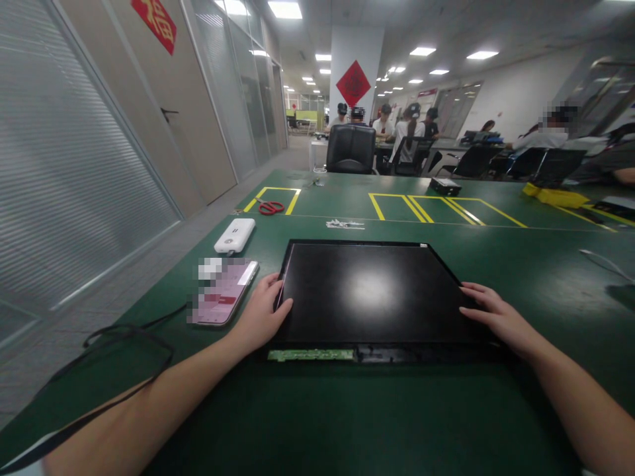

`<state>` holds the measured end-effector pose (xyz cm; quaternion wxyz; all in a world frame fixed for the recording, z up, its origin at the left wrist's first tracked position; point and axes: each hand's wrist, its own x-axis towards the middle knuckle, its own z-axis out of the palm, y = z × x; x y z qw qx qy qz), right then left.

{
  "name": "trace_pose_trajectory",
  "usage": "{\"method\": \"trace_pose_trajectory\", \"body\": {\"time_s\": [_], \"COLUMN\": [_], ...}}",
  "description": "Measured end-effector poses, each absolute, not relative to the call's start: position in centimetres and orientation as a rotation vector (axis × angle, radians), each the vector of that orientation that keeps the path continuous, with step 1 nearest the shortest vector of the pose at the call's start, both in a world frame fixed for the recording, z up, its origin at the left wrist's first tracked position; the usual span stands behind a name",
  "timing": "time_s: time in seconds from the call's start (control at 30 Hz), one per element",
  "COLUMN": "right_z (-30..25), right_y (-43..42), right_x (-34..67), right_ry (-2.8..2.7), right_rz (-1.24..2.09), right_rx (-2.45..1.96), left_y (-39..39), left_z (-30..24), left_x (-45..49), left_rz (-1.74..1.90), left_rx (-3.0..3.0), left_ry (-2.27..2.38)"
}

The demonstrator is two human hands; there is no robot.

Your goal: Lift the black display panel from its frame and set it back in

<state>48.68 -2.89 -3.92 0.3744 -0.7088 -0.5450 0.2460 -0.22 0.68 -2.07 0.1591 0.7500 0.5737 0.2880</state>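
A black flat display panel lies face up on the green table, with a thin green circuit strip along its near edge. My left hand rests on the panel's left edge, thumb on top and fingers curled at the side. My right hand lies flat on the right edge with fingers stretched out. Neither hand lifts the panel.
A phone and a white power bank lie left of the panel. Red scissors sit in a yellow-taped square. Small white parts lie beyond the panel. A black cable trails at the left edge. Several people sit at the far tables.
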Motion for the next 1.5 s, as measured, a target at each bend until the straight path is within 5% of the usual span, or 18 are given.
{"method": "trace_pose_trajectory", "body": {"time_s": [1.5], "right_z": [-3.6], "right_y": [-3.0], "right_x": [48.6], "right_ry": [-1.380], "right_rz": [0.652], "right_rx": [-1.862], "left_y": [1.9], "left_z": [-2.2], "left_x": [-1.8], "left_rz": [0.802], "left_rx": [2.097], "left_ry": [1.558]}}
